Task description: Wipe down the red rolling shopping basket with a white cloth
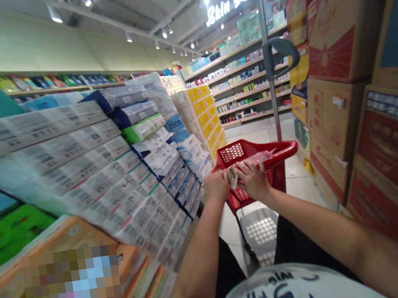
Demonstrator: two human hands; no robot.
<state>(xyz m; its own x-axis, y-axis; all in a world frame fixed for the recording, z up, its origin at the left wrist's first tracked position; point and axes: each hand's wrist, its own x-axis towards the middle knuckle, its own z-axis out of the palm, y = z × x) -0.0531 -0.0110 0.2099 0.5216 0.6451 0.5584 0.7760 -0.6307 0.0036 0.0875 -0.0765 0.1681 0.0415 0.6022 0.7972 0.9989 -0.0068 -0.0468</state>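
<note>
1. Head view: the left hand (217, 186) and right hand (254, 178) are gripping the red cart (278, 157) just ahead; a pale piece (233, 177), unclear, is showing between them.
2. Apparently they are guiding it; continuing is likely calling for steering between wrapped packs (83, 143), left, and cartons (340, 116), right.
3. Stocked shelves (249, 82) are standing beyond.

Glossy plastic is seen in the red basket (279, 175), centre; white packs (84, 150), left, are film-wrapped; boxes (332, 46), right, are formed of matt cardboard
</note>
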